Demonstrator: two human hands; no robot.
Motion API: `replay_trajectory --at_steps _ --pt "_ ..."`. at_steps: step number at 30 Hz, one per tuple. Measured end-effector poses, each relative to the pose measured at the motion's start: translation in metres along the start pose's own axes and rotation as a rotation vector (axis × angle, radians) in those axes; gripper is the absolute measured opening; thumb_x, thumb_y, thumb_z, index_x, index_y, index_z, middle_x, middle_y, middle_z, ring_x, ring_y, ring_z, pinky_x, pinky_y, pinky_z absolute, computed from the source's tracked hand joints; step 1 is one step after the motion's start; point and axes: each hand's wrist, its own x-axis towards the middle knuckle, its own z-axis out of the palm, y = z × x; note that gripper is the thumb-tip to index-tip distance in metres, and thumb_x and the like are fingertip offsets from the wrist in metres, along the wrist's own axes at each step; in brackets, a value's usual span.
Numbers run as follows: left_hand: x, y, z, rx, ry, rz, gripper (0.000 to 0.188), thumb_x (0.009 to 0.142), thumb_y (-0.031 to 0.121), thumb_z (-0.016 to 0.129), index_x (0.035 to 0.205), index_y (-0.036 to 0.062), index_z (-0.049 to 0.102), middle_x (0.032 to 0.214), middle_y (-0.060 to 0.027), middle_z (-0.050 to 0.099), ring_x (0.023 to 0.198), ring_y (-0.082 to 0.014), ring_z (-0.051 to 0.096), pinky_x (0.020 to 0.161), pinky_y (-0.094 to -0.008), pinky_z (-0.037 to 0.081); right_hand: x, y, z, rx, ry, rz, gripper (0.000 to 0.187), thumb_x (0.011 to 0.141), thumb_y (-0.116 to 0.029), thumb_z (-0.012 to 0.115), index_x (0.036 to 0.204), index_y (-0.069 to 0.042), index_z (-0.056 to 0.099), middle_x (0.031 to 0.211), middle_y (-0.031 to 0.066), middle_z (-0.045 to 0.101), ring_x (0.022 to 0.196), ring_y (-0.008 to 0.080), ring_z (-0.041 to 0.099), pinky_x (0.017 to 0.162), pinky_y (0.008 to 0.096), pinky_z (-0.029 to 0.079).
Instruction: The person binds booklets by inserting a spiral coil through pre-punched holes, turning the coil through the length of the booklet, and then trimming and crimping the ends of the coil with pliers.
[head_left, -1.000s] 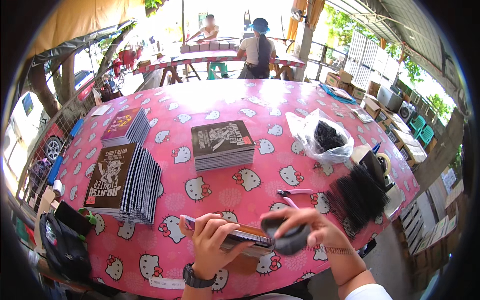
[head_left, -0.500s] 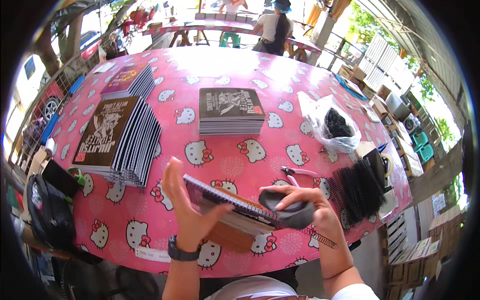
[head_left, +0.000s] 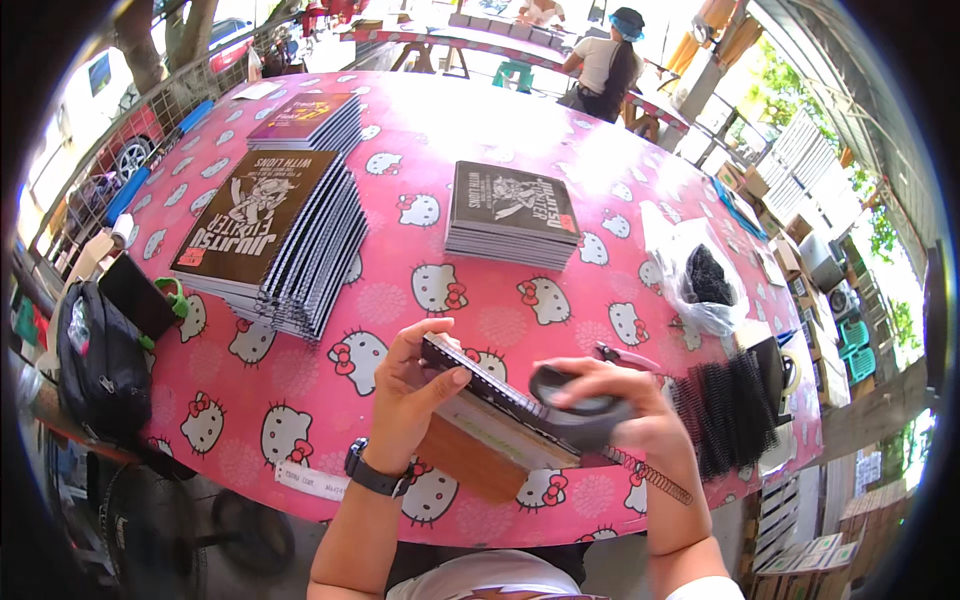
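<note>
My left hand (head_left: 408, 395) is closed on the upper left end of a book (head_left: 490, 425), thumb on the near face and fingers behind. The book is tilted, with a row of spiral binding along its upper edge. My right hand (head_left: 640, 405), blurred by motion, has its fingers over a dark, rounded tool (head_left: 572, 392) against the right end of that edge. What kind of tool it is, I cannot make out. A loose dark wire coil (head_left: 650, 474) trails from that end beneath my right wrist. Partly hidden below the book is a brown, wood-like block (head_left: 468, 462).
Dark-covered book stacks stand left (head_left: 262, 215) and centre (head_left: 512, 210), with a purple-covered stack (head_left: 305, 120) farther back. Pink-handled pliers (head_left: 628, 358), black plastic coils (head_left: 728, 420) and a plastic bag (head_left: 700, 280) lie to the right. Another person (head_left: 605, 65) sits at a far table.
My left hand has gone from spread fingers to a grip on the book's end. The right hand and dark tool stay at the binding's right end. The whole view has shifted and tilted.
</note>
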Motion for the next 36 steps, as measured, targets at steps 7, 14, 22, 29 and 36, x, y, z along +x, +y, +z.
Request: replay_trajectory --at_steps 7,14,22,29,36 --pt "0.0 -0.006 -0.01 -0.092 -0.04 -0.032 0.044 0.079 0.001 0.068 0.121 0.0021 0.052 0.093 0.0019 0.054 0.085 -0.007 0.052 0.08 -0.0237 0.043 0.02 0.01 0.001 -0.066 -0.031 -0.028 0.045 0.074 -0.04 0.065 0.103 -0.005 0.067 0.11 0.0162 0.061 0.115 0.0265 0.05 0.094 0.0387 0.039" --pt "-0.002 -0.002 -0.005 -0.055 0.012 -0.028 0.05 0.079 0.0 0.068 0.126 0.0023 0.05 0.093 0.0023 0.054 0.084 -0.0064 0.052 0.08 -0.0234 0.043 0.033 -0.001 0.008 -0.025 -0.07 -0.019 0.04 0.075 -0.034 0.063 0.101 -0.004 0.065 0.107 0.0167 0.06 0.105 0.0276 0.053 0.09 0.0385 0.04" --pt "0.0 -0.003 -0.008 -0.122 0.013 -0.057 0.045 0.081 0.001 0.065 0.123 0.0011 0.052 0.096 0.0016 0.055 0.084 -0.0059 0.049 0.074 -0.0203 0.04 0.051 0.009 0.002 -0.502 -0.079 0.023 0.049 0.072 -0.043 0.065 0.102 -0.004 0.065 0.106 0.0148 0.06 0.113 0.0297 0.049 0.095 0.0389 0.036" --pt "0.0 -0.004 -0.009 -0.078 0.028 -0.059 0.036 0.084 0.001 0.062 0.12 0.0011 0.057 0.092 0.0058 0.048 0.082 -0.0032 0.046 0.07 -0.0172 0.038 0.058 0.012 0.011 -0.313 -0.039 -0.046 0.043 0.074 -0.041 0.065 0.097 -0.004 0.065 0.106 0.0158 0.058 0.107 0.0269 0.05 0.092 0.0386 0.037" --pt "0.0 -0.003 -0.012 -0.148 0.075 -0.059 0.031 0.086 0.002 0.059 0.118 0.0013 0.059 0.089 0.0048 0.047 0.076 -0.0031 0.042 0.068 -0.0175 0.035 0.069 0.009 0.017 -0.002 -0.073 -0.062 0.044 0.074 -0.042 0.067 0.096 -0.003 0.064 0.104 0.0154 0.06 0.11 0.0276 0.05 0.093 0.0406 0.036"
